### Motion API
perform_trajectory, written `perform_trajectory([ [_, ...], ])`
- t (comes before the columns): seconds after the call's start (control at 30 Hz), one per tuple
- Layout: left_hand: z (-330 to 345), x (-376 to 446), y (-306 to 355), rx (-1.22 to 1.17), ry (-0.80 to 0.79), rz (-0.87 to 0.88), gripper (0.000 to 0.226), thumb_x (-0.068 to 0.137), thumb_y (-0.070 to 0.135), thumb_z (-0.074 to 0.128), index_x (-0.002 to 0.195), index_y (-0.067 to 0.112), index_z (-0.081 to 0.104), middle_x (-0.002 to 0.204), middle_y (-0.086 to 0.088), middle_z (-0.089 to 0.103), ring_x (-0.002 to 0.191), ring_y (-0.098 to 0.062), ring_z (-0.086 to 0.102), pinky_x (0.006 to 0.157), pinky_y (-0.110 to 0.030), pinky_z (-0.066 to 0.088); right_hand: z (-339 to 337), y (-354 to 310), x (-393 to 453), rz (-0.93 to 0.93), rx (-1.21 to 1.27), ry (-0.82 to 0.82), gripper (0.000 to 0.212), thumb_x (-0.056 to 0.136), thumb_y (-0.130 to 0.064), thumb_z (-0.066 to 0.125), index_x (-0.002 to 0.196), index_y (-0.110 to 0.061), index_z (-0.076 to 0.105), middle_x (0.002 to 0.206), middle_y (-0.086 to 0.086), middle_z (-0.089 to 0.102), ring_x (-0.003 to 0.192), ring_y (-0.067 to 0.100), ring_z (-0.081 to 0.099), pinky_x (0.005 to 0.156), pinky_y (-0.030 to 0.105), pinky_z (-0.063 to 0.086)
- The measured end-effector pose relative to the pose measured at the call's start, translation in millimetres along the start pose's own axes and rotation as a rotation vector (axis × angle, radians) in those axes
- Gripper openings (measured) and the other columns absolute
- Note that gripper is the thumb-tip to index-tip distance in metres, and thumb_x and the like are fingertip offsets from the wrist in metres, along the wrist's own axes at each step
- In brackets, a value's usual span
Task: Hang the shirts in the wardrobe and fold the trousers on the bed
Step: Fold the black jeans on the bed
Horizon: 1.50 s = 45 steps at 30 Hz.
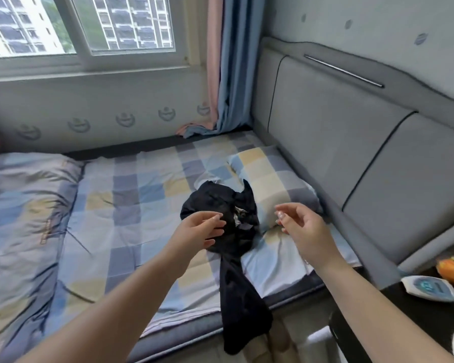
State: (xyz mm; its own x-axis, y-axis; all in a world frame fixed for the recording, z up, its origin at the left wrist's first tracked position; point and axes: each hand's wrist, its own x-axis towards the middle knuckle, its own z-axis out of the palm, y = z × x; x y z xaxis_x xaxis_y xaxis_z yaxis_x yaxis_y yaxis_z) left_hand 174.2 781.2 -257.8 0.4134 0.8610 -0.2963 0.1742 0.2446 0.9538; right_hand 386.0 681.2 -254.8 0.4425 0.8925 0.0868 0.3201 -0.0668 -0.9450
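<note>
Garment [228,231] status: one dark piece, crumpled, lies on the checked bed [131,200] just beside the pillow [270,184]. Its upper part is bunched in a heap; a long lower part trails over the near edge of the mattress and hangs toward the floor. No fold is made in it yet.

Left hand [202,229] hovers over the heap, fingers loosely spread, gripping nothing; whether the fingertips touch the cloth is hard to tell from where I stand. Right hand [299,226] is held above the pillow's near corner, apart from the garment, fingers relaxed and empty.

Judgement: probably trousers, given the long hanging part, though the bunching hides the shape. Folding is at its very start. No shirts, hangers or wardrobe are in sight, so progress on hanging cannot be read. Folded quilt [24,210] sits at the left.
</note>
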Motion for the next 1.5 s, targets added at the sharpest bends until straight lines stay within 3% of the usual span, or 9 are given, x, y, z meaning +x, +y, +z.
perform_trajectory([
  [0.13,-18.1,41.9,-16.7,-0.019,0.017,-0.045,0.018,0.096,0.032,0.056,0.106,0.024,0.068,0.097,0.009,0.074,0.091,-0.007,0.070,0.083,-0.028,0.053,20.2,27.7,40.3,0.077,-0.013,-0.030,0.016,0.092,-0.024,0.059,0.092,-0.038,0.066,0.090,-0.010,0.070,0.090,0.009,0.065,0.084,0.039,0.055],
  [0.37,-39.4,140.4,-55.4,-0.040,0.052,-0.196,0.015,0.094,0.030,0.058,0.101,0.023,0.068,0.092,0.008,0.075,0.089,-0.010,0.070,0.080,-0.029,0.055,54.9,86.7,104.4,0.236,-0.033,-0.052,0.015,0.092,-0.022,0.059,0.093,-0.035,0.066,0.087,-0.013,0.068,0.084,0.001,0.062,0.081,0.026,0.052],
  [0.83,-51.6,390.1,-159.9,0.099,0.156,-0.316,0.016,0.096,0.027,0.054,0.103,0.020,0.066,0.097,0.001,0.073,0.087,-0.011,0.067,0.081,-0.029,0.053,155.9,285.6,312.3,0.377,-0.143,-0.142,0.016,0.090,-0.023,0.060,0.083,-0.037,0.063,0.081,-0.014,0.066,0.082,0.010,0.062,0.073,0.026,0.048],
  [0.93,-54.8,446.2,-205.9,0.217,0.161,-0.295,0.015,0.095,0.024,0.054,0.104,0.018,0.065,0.103,0.001,0.070,0.090,-0.011,0.064,0.076,-0.027,0.052,184.5,341.1,344.3,0.383,-0.181,-0.225,0.014,0.091,-0.026,0.058,0.102,-0.033,0.065,0.102,-0.013,0.066,0.101,0.008,0.061,0.084,0.021,0.043],
  [1.03,-57.3,492.4,-262.1,0.336,0.179,-0.264,0.016,0.092,0.025,0.057,0.107,0.023,0.064,0.108,0.006,0.067,0.097,-0.009,0.062,0.076,-0.024,0.050,212.5,391.0,372.1,0.358,-0.241,-0.321,0.036,0.092,-0.028,0.057,0.129,-0.026,0.057,0.131,-0.006,0.057,0.123,0.009,0.050,0.095,0.020,0.035],
  [1.1,-59.8,517.5,-297.5,0.369,0.227,-0.241,0.030,0.092,0.027,0.059,0.121,0.024,0.057,0.117,0.008,0.060,0.106,-0.009,0.057,0.084,-0.023,0.046,232.4,420.2,385.5,0.324,-0.284,-0.370,0.046,0.093,-0.030,0.057,0.138,-0.027,0.049,0.146,-0.006,0.042,0.135,0.009,0.036,0.107,0.024,0.030],
  [1.2,-63.0,544.8,-330.5,0.310,0.314,-0.263,0.061,0.090,0.029,0.061,0.145,0.025,0.034,0.137,0.001,0.049,0.123,-0.018,0.050,0.105,-0.038,0.041,256.2,449.0,390.4,0.310,-0.298,-0.404,0.055,0.093,-0.030,0.057,0.144,-0.028,0.038,0.155,-0.004,0.027,0.143,0.008,0.023,0.113,0.025,0.021],
  [1.33,-64.4,568.8,-351.6,0.211,0.367,-0.294,0.074,0.089,0.030,0.064,0.150,0.028,0.022,0.140,-0.003,0.046,0.124,-0.023,0.050,0.107,-0.044,0.040,275.4,474.4,395.3,0.301,-0.321,-0.361,0.062,0.091,-0.034,0.058,0.147,-0.030,0.032,0.149,-0.006,0.034,0.136,0.011,0.035,0.107,0.027,0.032],
  [1.5,-70.2,574.7,-348.9,0.091,0.382,-0.284,0.061,0.089,0.026,0.065,0.144,0.020,0.039,0.104,0.005,0.059,0.095,-0.015,0.062,0.091,-0.034,0.052,274.8,472.4,405.5,0.353,-0.320,-0.316,0.059,0.089,-0.035,0.061,0.143,-0.032,0.038,0.132,-0.008,0.047,0.101,0.008,0.053,0.084,0.021,0.035],
])
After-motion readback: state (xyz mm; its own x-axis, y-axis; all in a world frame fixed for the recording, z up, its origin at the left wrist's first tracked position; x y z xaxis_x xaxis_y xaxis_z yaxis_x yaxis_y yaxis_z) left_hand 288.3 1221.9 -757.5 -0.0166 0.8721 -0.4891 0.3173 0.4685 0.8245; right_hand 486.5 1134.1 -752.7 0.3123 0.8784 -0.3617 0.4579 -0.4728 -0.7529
